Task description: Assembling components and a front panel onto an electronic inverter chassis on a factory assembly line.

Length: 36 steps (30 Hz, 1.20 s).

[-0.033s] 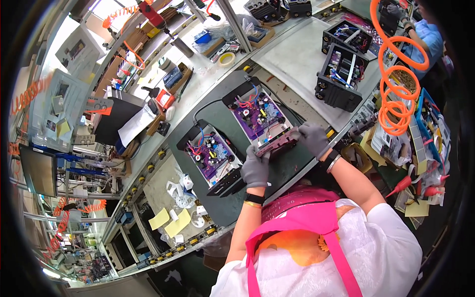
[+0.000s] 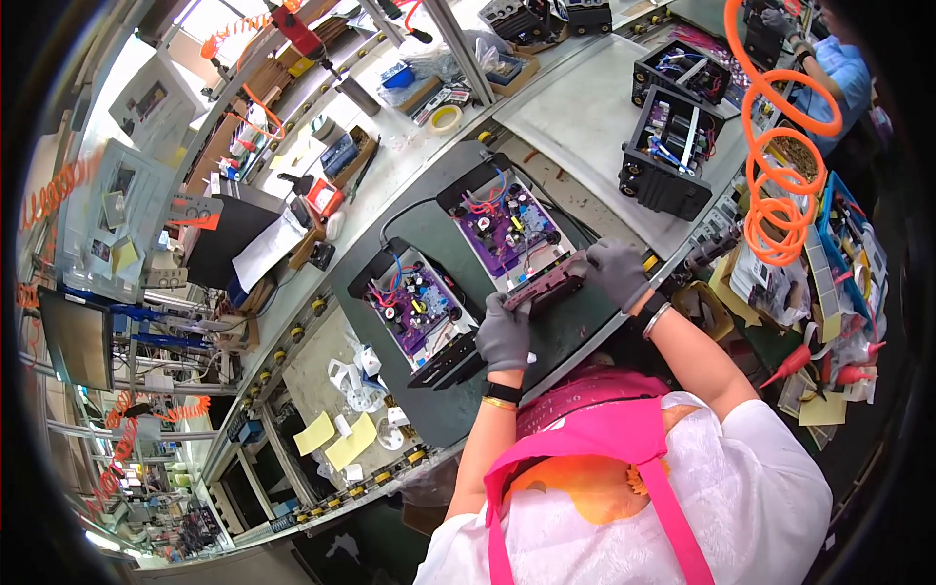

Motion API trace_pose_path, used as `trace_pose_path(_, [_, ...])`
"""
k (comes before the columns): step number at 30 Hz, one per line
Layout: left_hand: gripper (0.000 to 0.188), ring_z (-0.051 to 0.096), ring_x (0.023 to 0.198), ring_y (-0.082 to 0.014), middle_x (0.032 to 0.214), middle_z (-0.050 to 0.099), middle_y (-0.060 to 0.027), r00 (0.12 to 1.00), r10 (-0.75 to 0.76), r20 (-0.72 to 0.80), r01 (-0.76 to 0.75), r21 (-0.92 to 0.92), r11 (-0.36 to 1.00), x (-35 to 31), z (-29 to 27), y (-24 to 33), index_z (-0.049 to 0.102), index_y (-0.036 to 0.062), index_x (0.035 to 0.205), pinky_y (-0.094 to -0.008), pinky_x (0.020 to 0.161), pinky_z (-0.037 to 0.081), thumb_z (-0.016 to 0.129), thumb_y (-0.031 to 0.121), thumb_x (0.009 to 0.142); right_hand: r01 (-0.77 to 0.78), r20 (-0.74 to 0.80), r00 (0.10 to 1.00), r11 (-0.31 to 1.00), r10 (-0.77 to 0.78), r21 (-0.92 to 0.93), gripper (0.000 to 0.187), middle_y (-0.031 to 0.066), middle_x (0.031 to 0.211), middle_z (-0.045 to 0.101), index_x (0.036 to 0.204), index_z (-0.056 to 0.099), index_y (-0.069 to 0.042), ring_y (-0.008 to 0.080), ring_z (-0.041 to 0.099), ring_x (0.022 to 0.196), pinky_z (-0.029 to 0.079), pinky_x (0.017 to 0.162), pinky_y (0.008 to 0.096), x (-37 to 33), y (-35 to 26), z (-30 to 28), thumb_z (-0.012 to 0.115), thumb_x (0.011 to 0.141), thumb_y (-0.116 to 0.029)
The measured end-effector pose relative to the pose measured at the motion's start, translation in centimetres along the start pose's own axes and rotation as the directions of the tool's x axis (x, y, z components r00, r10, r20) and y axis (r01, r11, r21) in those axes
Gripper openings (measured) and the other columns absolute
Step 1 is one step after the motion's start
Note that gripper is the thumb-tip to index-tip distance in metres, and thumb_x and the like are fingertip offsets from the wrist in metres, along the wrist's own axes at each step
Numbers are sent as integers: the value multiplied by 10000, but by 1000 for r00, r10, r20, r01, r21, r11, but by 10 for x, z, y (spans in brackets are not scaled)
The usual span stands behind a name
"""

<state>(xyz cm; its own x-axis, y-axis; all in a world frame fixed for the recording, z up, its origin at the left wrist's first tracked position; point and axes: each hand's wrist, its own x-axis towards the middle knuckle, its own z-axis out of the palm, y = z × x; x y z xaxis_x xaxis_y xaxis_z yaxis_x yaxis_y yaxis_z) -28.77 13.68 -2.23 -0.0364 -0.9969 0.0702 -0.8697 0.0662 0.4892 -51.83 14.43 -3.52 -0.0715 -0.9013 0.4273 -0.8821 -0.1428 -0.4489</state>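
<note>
My left hand (image 2: 503, 333), in a grey glove, grips the left end of a long narrow panel (image 2: 544, 284) with a purplish face. Around the panel's right end close the fingers of my right hand (image 2: 616, 273), also gloved. The panel stands at the near end of an opened electronic unit (image 2: 507, 226) with a purple circuit board, red and blue wires and small yellow parts. Whether panel and unit touch is hard to see. Left of it lies a similar opened unit (image 2: 416, 304) with a black front panel. Both units rest on a dark mat (image 2: 390, 222).
Two black-cased units (image 2: 668, 161) stand on the grey surface at the far right. An orange coiled hose (image 2: 780, 185) hangs beside them. Yellow paper notes (image 2: 349, 441) and plastic scraps lie left of the mat. A red power screwdriver (image 2: 300, 34) hangs at the upper left.
</note>
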Motion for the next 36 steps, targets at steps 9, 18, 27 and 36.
trace_pose_path(9, [393, 673, 805, -365, 898, 695, -131, 996, -55, 65, 55, 1, 999, -5, -1, -17, 530, 197, 1191, -463, 673, 522, 688, 268, 838, -298, -105, 942, 938, 319, 176, 360, 156, 674, 612, 676, 635, -59, 351, 614, 671, 460, 597, 450, -78, 56, -40, 634, 858, -370])
trace_pose_path(18, [464, 631, 918, -257, 975, 659, -133, 966, 73, 248, 7, -306, 952, -58, -4, -39, 629, 28, 1037, -353, 835, 485, 820, 209, 654, -689, -433, 714, 663, 550, -293, 332, 182, 1071, 632, 1064, 644, -104, 346, 594, 1009, 474, 876, 433, -177, 199, -133, 651, 756, -228])
trace_pose_path(27, [206, 647, 714, -142, 796, 710, -89, 851, 273, 448, 1, -522, 853, -61, 0, -6, 704, 48, 969, -294, 687, 510, 739, 175, 811, -595, -398, 777, 775, 488, -212, 178, 153, 787, 669, 864, 721, -167, 335, 644, 729, 506, 686, 432, -189, 219, -160, 573, 780, -113])
trace_pose_path(36, [264, 532, 605, -69, 796, 664, -34, 701, 504, 505, 198, -817, 542, -55, -38, 40, 662, 36, 996, -229, 558, 437, 587, 286, 953, -101, -266, 954, 984, 138, 146, 150, 109, 759, 664, 895, 679, -99, 302, 668, 734, 525, 630, 382, -119, 8, -171, 621, 784, -181])
